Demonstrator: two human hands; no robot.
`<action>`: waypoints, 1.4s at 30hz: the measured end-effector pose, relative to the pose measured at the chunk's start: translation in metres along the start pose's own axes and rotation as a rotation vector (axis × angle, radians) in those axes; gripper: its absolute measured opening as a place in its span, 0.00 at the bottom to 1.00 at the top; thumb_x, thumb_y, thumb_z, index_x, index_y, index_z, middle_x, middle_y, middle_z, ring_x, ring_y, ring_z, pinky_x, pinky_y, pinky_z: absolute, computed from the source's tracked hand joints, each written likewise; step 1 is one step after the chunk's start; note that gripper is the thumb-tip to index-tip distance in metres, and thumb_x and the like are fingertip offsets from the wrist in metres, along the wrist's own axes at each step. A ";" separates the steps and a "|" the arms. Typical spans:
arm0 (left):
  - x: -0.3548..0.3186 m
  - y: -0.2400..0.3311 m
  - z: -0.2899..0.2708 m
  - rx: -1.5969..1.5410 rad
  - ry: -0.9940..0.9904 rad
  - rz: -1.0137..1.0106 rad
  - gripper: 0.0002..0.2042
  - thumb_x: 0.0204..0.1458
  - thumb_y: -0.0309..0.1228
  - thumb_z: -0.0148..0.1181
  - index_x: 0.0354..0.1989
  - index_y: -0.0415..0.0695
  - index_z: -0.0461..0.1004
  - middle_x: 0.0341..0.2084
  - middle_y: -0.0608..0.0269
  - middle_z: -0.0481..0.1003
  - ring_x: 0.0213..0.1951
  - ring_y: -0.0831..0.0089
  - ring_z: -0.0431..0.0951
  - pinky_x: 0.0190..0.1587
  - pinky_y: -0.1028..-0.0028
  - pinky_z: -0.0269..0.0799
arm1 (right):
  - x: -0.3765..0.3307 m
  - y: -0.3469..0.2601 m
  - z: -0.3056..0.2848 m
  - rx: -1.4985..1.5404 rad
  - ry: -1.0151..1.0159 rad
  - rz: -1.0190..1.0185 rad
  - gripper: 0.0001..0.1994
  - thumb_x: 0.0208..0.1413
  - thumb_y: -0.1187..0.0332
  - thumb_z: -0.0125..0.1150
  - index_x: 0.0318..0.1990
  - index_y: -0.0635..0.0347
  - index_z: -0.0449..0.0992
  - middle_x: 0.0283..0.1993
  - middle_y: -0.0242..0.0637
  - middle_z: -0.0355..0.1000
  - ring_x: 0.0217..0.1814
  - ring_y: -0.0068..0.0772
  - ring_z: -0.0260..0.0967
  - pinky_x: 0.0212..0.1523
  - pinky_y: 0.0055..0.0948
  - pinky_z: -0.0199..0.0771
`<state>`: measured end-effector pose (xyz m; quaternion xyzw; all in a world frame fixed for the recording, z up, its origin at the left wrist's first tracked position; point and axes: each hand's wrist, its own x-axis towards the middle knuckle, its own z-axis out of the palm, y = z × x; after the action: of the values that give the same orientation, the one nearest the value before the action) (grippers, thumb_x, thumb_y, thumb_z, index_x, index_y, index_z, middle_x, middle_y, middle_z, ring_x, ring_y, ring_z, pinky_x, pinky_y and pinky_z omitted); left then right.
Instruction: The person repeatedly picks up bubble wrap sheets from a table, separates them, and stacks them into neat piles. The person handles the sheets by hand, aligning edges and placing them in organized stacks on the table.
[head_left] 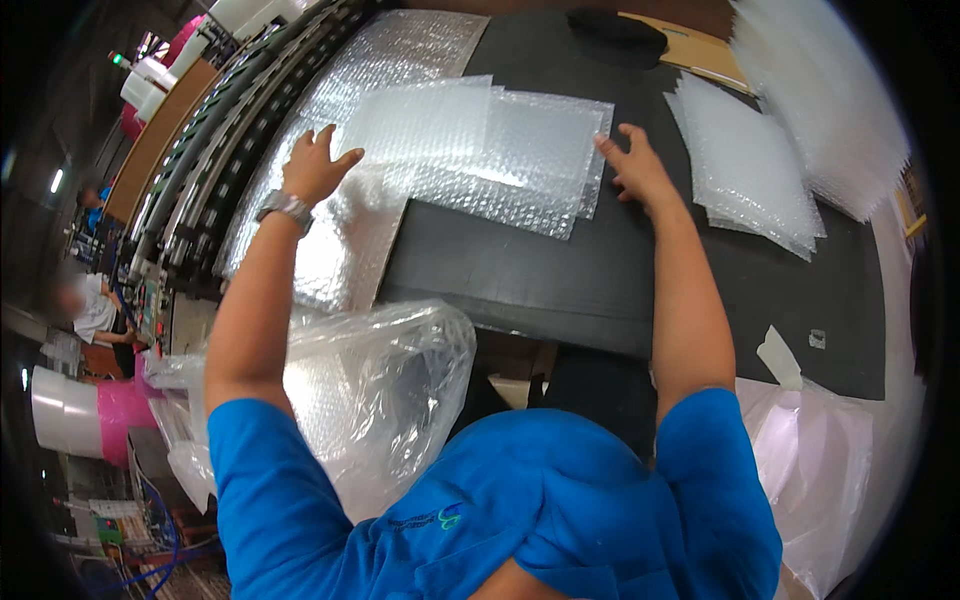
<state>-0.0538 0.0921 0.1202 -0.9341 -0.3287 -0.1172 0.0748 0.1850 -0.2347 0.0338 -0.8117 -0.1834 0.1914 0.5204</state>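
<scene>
Several bubble wrap bags (500, 150) lie overlapping on the dark table, their edges staggered. My left hand (322, 168) is over the wide silvery bubble sheet (325, 255), left of the bags, its fingers spread and nothing in them. A watch (287, 207) is on that wrist. At the bags' right edge, my right hand (637, 168) has its thumb and fingers apart. The thumb tip is close to the edge of the bags; whether it touches them I cannot tell.
A machine with long rollers (205, 150) stands on the left. A stack of bubble wrap bags (745, 165) lies on the right beside a taller pile (830, 100). Clear plastic (390, 370) hangs at the table's near edge. Far left is another person (97, 310).
</scene>
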 end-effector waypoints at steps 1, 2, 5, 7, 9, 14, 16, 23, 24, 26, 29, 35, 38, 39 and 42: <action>0.017 0.003 0.020 -0.002 -0.012 -0.100 0.37 0.42 0.59 0.49 0.58 0.47 0.54 0.56 0.42 0.53 0.59 0.50 0.51 0.55 0.51 0.50 | -0.001 0.002 0.003 0.009 0.014 -0.039 0.39 0.43 0.45 0.58 0.58 0.58 0.50 0.48 0.54 0.62 0.43 0.41 0.66 0.26 0.32 0.72; 0.028 0.004 0.039 -0.005 -0.006 -0.209 0.39 0.42 0.61 0.48 0.58 0.48 0.53 0.56 0.42 0.52 0.59 0.50 0.49 0.55 0.48 0.47 | -0.004 -0.002 0.004 0.041 -0.022 -0.039 0.39 0.43 0.47 0.59 0.58 0.58 0.50 0.50 0.55 0.61 0.45 0.42 0.65 0.28 0.33 0.73; 0.052 0.014 0.081 -0.110 -0.175 -0.470 0.44 0.39 0.68 0.41 0.61 0.49 0.47 0.57 0.40 0.50 0.61 0.47 0.43 0.55 0.41 0.36 | -0.008 -0.008 0.006 0.216 -0.129 0.033 0.39 0.43 0.48 0.59 0.58 0.57 0.49 0.51 0.55 0.60 0.49 0.47 0.63 0.33 0.34 0.72; 0.039 0.059 0.085 0.034 -0.173 -0.406 0.44 0.39 0.68 0.39 0.61 0.49 0.47 0.57 0.40 0.50 0.61 0.49 0.44 0.55 0.41 0.33 | -0.003 -0.006 0.011 0.332 -0.093 -0.003 0.40 0.44 0.51 0.60 0.59 0.59 0.45 0.52 0.55 0.58 0.50 0.50 0.61 0.38 0.35 0.70; 0.026 0.090 0.102 -0.050 -0.169 -0.213 0.43 0.39 0.68 0.40 0.60 0.50 0.50 0.55 0.37 0.51 0.60 0.49 0.46 0.56 0.43 0.33 | 0.005 0.007 0.027 0.459 -0.023 -0.087 0.42 0.43 0.53 0.62 0.60 0.60 0.43 0.52 0.55 0.57 0.49 0.49 0.62 0.39 0.36 0.69; -0.023 0.142 0.107 -0.655 -0.023 0.018 0.38 0.38 0.50 0.61 0.56 0.45 0.54 0.43 0.38 0.63 0.49 0.49 0.61 0.51 0.62 0.58 | -0.005 0.000 0.019 0.881 -0.041 -0.045 0.52 0.35 0.82 0.62 0.62 0.59 0.28 0.54 0.56 0.54 0.49 0.47 0.62 0.42 0.38 0.69; -0.036 0.141 0.086 -1.267 -0.074 -0.202 0.41 0.38 0.46 0.62 0.58 0.43 0.47 0.45 0.40 0.61 0.50 0.52 0.61 0.51 0.61 0.57 | -0.003 0.003 0.016 0.855 -0.070 -0.103 0.51 0.35 0.82 0.61 0.62 0.57 0.27 0.55 0.55 0.53 0.50 0.44 0.61 0.45 0.36 0.68; -0.069 0.082 0.037 -1.971 -0.119 -0.075 0.45 0.40 0.37 0.64 0.60 0.38 0.36 0.56 0.49 0.51 0.56 0.59 0.55 0.55 0.60 0.55 | -0.051 -0.043 0.000 0.556 -0.211 -0.802 0.46 0.35 0.78 0.63 0.63 0.55 0.42 0.59 0.39 0.53 0.56 0.31 0.54 0.53 0.25 0.57; -0.077 0.074 0.027 -1.933 -0.028 0.034 0.43 0.39 0.37 0.65 0.59 0.38 0.41 0.54 0.51 0.54 0.55 0.61 0.57 0.54 0.62 0.56 | -0.068 -0.051 -0.003 0.636 -0.224 -0.738 0.43 0.33 0.75 0.67 0.61 0.57 0.49 0.57 0.37 0.55 0.57 0.30 0.53 0.55 0.26 0.54; -0.091 0.068 0.007 -1.810 0.119 0.198 0.37 0.37 0.37 0.67 0.54 0.39 0.52 0.49 0.55 0.62 0.53 0.66 0.61 0.53 0.69 0.58 | -0.085 -0.056 -0.013 0.666 -0.244 -0.625 0.43 0.33 0.73 0.68 0.60 0.58 0.51 0.56 0.37 0.57 0.57 0.29 0.54 0.56 0.27 0.53; -0.112 0.064 -0.005 -1.650 0.019 0.193 0.37 0.36 0.36 0.67 0.54 0.38 0.53 0.48 0.55 0.63 0.52 0.65 0.61 0.53 0.69 0.57 | -0.087 -0.037 -0.023 0.561 -0.251 -0.568 0.41 0.31 0.69 0.71 0.57 0.61 0.55 0.52 0.36 0.61 0.55 0.31 0.56 0.55 0.28 0.55; -0.137 0.099 0.004 -1.678 0.081 0.205 0.41 0.37 0.35 0.67 0.57 0.37 0.46 0.48 0.54 0.61 0.49 0.68 0.63 0.52 0.71 0.58 | -0.104 -0.014 -0.018 0.421 -0.174 -0.562 0.39 0.30 0.67 0.71 0.53 0.62 0.57 0.49 0.37 0.63 0.52 0.32 0.58 0.53 0.28 0.58; -0.131 0.103 0.007 -1.697 0.096 0.222 0.41 0.38 0.37 0.67 0.56 0.37 0.47 0.47 0.54 0.62 0.48 0.67 0.63 0.52 0.71 0.58 | -0.114 -0.016 -0.024 0.483 -0.149 -0.545 0.37 0.31 0.66 0.69 0.53 0.64 0.58 0.48 0.37 0.63 0.52 0.32 0.59 0.53 0.28 0.57; -0.133 0.108 0.006 -1.700 0.097 0.209 0.40 0.38 0.38 0.66 0.56 0.37 0.47 0.47 0.54 0.62 0.48 0.67 0.63 0.52 0.71 0.58 | -0.117 -0.015 -0.025 0.519 -0.162 -0.548 0.36 0.31 0.66 0.69 0.52 0.65 0.59 0.48 0.37 0.63 0.52 0.32 0.59 0.52 0.28 0.58; -0.137 0.113 0.014 -1.645 0.044 0.180 0.38 0.39 0.39 0.65 0.55 0.37 0.49 0.46 0.54 0.63 0.48 0.67 0.64 0.51 0.70 0.58 | -0.114 0.002 -0.018 0.521 -0.129 -0.519 0.34 0.32 0.67 0.69 0.50 0.65 0.61 0.47 0.37 0.64 0.51 0.31 0.59 0.51 0.27 0.59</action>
<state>-0.0832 -0.0739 0.0628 -0.7106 -0.0604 -0.3322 -0.6173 0.0963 -0.3067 0.0525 -0.5649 -0.3605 0.1441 0.7282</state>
